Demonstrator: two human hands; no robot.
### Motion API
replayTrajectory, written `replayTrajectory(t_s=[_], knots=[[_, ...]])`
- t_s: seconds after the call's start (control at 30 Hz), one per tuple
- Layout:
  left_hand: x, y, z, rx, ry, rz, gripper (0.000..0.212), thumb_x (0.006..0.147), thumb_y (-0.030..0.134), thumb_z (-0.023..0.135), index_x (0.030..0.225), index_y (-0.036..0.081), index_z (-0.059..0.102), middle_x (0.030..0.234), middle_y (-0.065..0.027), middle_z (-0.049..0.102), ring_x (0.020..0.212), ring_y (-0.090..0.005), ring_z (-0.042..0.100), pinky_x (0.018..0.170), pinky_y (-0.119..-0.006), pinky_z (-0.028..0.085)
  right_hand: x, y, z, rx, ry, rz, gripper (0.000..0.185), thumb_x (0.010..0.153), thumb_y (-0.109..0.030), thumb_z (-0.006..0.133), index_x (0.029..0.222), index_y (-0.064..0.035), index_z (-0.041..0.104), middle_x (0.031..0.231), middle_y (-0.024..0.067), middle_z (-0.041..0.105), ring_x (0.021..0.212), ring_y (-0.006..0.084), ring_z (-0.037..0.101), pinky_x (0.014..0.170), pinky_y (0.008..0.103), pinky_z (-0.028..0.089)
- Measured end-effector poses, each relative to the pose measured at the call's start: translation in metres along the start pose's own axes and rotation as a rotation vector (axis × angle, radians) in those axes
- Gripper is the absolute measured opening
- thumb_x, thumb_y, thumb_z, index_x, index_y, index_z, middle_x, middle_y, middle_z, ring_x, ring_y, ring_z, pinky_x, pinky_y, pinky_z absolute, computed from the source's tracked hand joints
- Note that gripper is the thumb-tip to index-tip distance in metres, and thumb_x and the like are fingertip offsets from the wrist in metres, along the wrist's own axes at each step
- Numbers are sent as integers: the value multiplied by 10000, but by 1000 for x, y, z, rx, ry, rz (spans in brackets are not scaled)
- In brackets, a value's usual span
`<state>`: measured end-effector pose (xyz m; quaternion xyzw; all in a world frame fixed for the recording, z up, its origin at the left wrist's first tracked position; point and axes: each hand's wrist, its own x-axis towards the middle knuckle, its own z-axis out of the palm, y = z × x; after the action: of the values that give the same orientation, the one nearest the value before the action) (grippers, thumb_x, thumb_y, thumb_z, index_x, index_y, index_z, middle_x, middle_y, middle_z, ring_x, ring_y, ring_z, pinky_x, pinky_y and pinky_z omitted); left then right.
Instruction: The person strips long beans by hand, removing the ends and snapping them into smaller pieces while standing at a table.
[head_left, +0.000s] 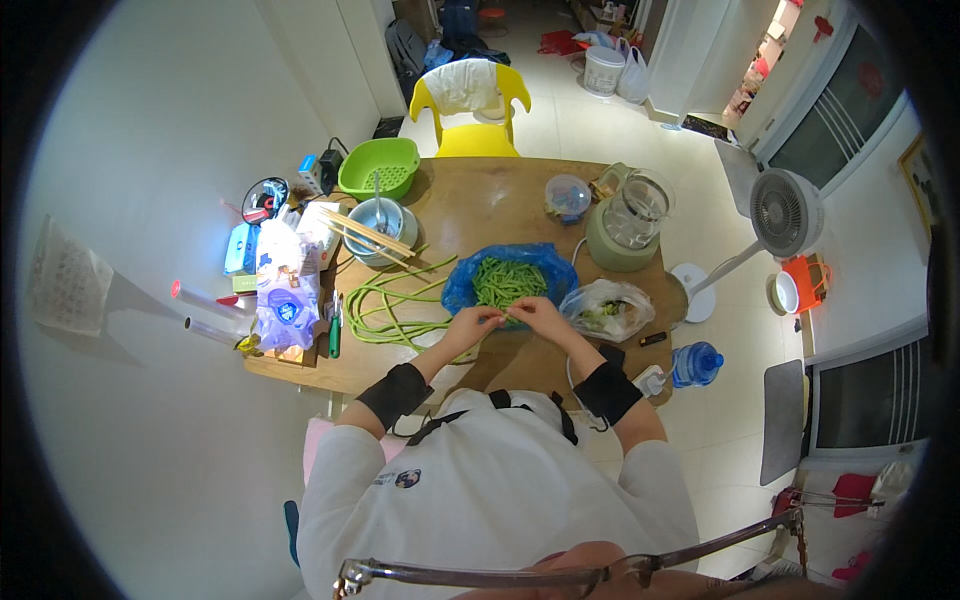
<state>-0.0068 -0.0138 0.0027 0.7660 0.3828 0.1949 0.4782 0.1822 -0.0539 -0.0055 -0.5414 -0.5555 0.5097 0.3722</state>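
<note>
Above the near edge of a blue plastic bag (456, 286), my left hand (472, 328) and my right hand (541, 315) meet with fingertips pinched together. Between them seems to be a bit of long green bean, mostly hidden by the fingers. Short broken pieces of green bean (510, 279) fill the opened bag. Whole long beans (386, 296) lie in a loose coil on the table, left of my left hand. To the right of my right hand sits a clear plastic bag (634, 309) with some green scraps inside.
On the wooden table (480, 202) stand a green colander (379, 169), a bowl with chopsticks (405, 225), a lidded tub (568, 195) and a glass-jug appliance (630, 225). A green-handled tool (334, 334) lies left. A fan (784, 214) and a water bottle (696, 365) stand right.
</note>
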Motion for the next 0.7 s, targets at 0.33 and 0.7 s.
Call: replayTrajectory(t_s=[0.33,0.7], knots=[[-5,25,1,38,62,54,166,772,144,616,880,21,590,826,-91,604,741,-209,589,649,-305,453,-3,13,-8,361,-104,245,242,813,-229,581,862,6,617,743,8,575,673,80,519,639,221,416],[-6,38,0,145,218,330,85,738,83,599,809,37,596,770,-95,571,715,-279,557,589,-329,432,-8,13,-5,1002,-232,395,122,827,-147,559,796,-31,585,765,31,561,752,142,551,798,319,450]])
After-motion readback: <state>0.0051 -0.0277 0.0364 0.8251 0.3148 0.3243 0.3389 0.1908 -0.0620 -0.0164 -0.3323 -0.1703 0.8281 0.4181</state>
